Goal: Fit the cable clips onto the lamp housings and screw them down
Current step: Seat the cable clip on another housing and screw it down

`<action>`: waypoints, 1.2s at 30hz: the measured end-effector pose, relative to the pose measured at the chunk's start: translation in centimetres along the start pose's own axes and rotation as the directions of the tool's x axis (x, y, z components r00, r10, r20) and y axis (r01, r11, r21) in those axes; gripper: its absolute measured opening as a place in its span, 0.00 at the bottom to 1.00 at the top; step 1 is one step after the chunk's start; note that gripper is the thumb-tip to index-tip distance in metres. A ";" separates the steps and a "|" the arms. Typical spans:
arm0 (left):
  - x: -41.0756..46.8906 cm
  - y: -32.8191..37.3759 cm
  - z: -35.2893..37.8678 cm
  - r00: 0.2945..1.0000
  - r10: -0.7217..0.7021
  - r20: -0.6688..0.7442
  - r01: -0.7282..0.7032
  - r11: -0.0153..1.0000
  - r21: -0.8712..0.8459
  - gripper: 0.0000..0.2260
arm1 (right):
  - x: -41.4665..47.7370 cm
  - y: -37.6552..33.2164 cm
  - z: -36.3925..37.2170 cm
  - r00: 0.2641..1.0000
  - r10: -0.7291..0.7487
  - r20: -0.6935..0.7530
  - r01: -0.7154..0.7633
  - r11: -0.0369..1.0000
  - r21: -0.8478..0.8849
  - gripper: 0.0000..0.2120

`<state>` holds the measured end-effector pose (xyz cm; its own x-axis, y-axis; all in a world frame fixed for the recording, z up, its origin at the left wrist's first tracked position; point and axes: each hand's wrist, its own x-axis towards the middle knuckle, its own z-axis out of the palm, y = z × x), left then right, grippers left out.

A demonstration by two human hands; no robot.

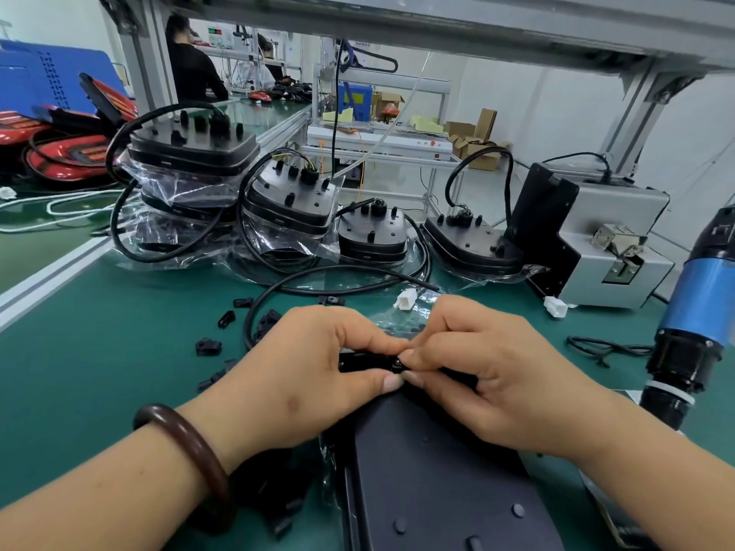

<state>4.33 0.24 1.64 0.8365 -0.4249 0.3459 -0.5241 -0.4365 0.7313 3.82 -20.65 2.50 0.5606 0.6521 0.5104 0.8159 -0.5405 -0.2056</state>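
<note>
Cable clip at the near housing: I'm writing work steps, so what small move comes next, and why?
Probably the right hand reaches for the blue screwdriver: it and the left hand pinch the cable clip on the lamp housing, and the driver is untouched.
</note>
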 end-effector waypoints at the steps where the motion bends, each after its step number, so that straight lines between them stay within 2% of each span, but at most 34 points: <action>1: 0.1 0.0 0.0 1.000 -0.003 0.005 0.003 1.000 -0.006 0.15 | 0.1 -0.1 -0.1 1.000 -0.001 0.030 0.002 1.000 -0.023 0.03; 4: 0.1 -0.2 -0.2 1.000 -0.023 0.021 0.024 0.999 -0.022 0.16 | 0.2 -0.3 -0.3 0.995 0.026 0.101 -0.020 0.998 -0.057 0.07; 7: -0.1 -0.4 -0.2 0.998 -0.052 0.044 0.055 0.997 -0.060 0.16 | 0.3 -0.5 -0.5 0.994 0.034 0.104 -0.028 0.998 -0.061 0.08; 11: -0.1 -0.3 0.1 0.999 -0.044 -0.031 0.044 0.999 0.010 0.12 | 0.2 -0.6 -0.6 0.995 0.037 0.090 -0.032 0.998 -0.054 0.08; 16: 0.3 0.0 0.3 1.000 -0.011 -0.025 0.012 1.000 0.013 0.13 | 0.1 -0.4 -0.8 0.998 0.064 -0.014 -0.063 0.996 0.063 0.04; 18: 0.2 0.1 0.4 0.999 -0.016 -0.028 0.017 0.999 0.028 0.15 | -0.2 -0.2 -0.6 0.987 0.159 -0.039 -0.148 0.967 0.206 0.03; 20: 0.2 0.3 0.3 0.999 -0.024 -0.022 0.025 0.998 0.050 0.16 | -0.4 0.1 -0.6 0.966 0.258 -0.007 -0.237 0.897 0.372 0.05; 21: 0.1 0.3 0.3 0.999 -0.029 -0.018 0.030 0.998 0.055 0.16 | -0.4 0.2 -0.5 0.963 0.270 0.010 -0.251 0.883 0.397 0.06; 25: 0.0 0.6 0.6 0.998 -0.047 -0.043 0.049 0.998 0.041 0.17 | -0.2 0.6 -0.6 0.978 0.209 0.009 -0.202 0.933 0.299 0.03; 28: -0.2 0.5 0.6 0.994 -0.089 -0.066 0.094 0.993 0.076 0.16 | -0.3 0.7 -0.7 0.969 0.245 0.031 -0.241 0.906 0.347 0.03; 31: -0.2 0.6 0.7 0.991 -0.082 -0.104 0.091 0.993 0.082 0.10 | -0.3 0.9 -0.7 0.952 0.295 0.078 -0.299 0.849 0.436 0.05; 36: 0.0 0.8 0.8 0.992 -0.107 -0.074 0.110 0.993 0.047 0.08 | 0.2 0.8 -0.7 0.935 0.343 0.090 -0.343 0.811 0.474 0.03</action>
<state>3.81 -0.75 1.82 0.8971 -0.3166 0.3083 -0.4358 -0.5177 0.7363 4.44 -21.34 3.01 0.8167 0.4725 0.3314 0.5366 -0.4102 -0.7374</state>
